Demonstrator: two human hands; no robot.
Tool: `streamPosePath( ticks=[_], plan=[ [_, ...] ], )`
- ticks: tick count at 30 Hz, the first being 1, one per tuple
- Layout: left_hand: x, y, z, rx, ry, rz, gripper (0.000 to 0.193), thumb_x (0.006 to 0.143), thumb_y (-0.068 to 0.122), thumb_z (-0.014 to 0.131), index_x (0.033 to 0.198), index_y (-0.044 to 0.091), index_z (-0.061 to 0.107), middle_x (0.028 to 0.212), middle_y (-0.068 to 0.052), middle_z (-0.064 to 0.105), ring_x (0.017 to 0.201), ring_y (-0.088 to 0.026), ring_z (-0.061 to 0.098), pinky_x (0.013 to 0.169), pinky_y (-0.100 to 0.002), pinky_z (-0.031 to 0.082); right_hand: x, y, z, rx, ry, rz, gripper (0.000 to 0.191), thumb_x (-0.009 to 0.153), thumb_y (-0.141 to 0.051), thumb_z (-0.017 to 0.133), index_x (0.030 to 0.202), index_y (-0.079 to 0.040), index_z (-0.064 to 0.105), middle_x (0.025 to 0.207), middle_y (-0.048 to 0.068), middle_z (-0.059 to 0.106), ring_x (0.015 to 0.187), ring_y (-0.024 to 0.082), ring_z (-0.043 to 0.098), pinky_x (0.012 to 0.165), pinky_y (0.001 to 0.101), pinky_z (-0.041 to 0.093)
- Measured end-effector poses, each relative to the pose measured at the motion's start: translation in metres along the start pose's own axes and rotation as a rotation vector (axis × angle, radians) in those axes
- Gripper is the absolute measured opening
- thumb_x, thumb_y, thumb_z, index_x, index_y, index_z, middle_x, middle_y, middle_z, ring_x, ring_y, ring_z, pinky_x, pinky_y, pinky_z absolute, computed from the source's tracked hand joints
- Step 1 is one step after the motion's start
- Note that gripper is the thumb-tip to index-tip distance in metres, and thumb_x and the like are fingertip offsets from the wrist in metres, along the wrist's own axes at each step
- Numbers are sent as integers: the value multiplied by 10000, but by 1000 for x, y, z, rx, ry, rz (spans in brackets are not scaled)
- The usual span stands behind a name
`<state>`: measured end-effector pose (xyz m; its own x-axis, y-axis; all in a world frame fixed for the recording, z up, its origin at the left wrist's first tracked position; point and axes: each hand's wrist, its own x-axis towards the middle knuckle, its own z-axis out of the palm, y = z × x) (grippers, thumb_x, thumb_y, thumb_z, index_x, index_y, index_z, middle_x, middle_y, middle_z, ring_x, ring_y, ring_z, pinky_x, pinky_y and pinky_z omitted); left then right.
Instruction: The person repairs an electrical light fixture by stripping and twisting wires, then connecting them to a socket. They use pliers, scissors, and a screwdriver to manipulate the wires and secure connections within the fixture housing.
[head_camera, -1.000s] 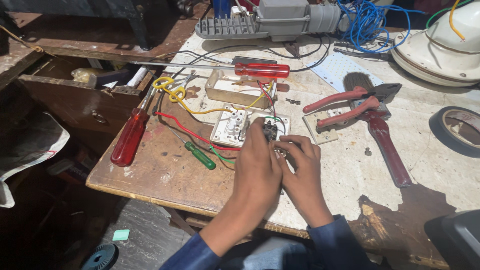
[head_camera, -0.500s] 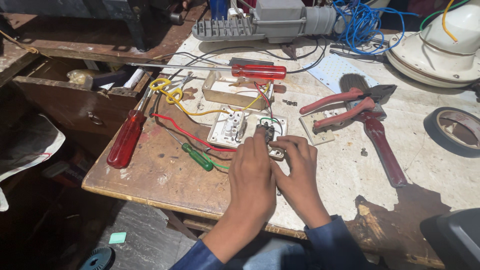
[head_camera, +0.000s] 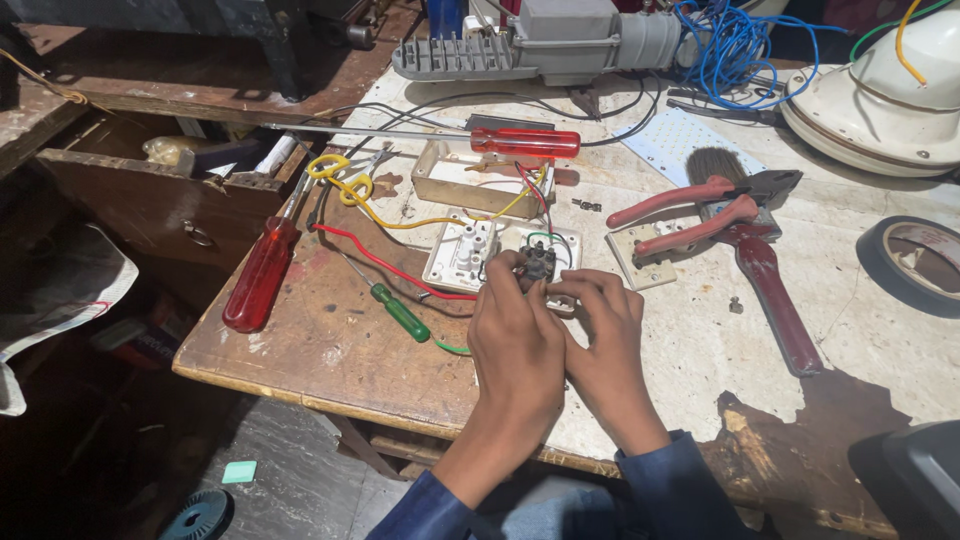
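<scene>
Hands side by side, left hand (head_camera: 515, 345) and right hand (head_camera: 600, 335) both pinching small dark switch part (head_camera: 535, 265) over white switch plate (head_camera: 462, 255)

Free room: bare desk (head_camera: 330, 350) near and left of the hands, and a patch to their right. Obstacles: green screwdriver (head_camera: 398, 310) and red wire (head_camera: 380, 262) left, pliers (head_camera: 690, 205) and brush (head_camera: 760, 270) right, switch plate (head_camera: 470, 250) beyond.

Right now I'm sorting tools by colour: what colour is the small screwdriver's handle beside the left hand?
Green, seen in the head view: the small screwdriver lies just beside the left hand.
</scene>
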<state>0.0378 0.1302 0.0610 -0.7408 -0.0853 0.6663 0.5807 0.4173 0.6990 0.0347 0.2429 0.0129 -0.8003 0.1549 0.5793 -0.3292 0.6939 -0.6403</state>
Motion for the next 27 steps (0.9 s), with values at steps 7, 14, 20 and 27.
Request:
streamPosePath(
  ticks=[7,14,20,27],
  plan=[
    [2,-1,0,8,-31,-29,276,956,-13,544,1218,-90,503,965,-305,661,892,-475,671,754,-534,503,0,-3,-2,-22,-11,-8,390,767,-99,762,1155,-128,730,1318,50,593,1233,321,449,1057,410,407],
    [7,-4,-2,-50,-41,-70,246,965,-15,556,1201,-69,511,1014,-280,647,946,-466,657,789,-526,501,3,-5,-2,51,5,-27,395,793,-28,749,1182,-93,720,1210,94,632,1196,286,588,1025,380,465],
    [8,-4,-18,116,-250,138,492,737,-127,570,1220,-50,515,1077,-252,588,1023,-453,562,832,-535,455,4,-3,-4,165,25,48,317,817,-10,758,1132,-48,749,1119,97,702,1066,218,711,918,312,548],
    [14,0,-16,328,-392,182,472,713,-120,611,1164,-19,512,1065,-247,577,1012,-440,558,841,-524,473,2,0,-5,238,30,68,295,795,64,715,1073,-23,760,1094,91,714,1025,185,729,881,280,586]
  ],
)
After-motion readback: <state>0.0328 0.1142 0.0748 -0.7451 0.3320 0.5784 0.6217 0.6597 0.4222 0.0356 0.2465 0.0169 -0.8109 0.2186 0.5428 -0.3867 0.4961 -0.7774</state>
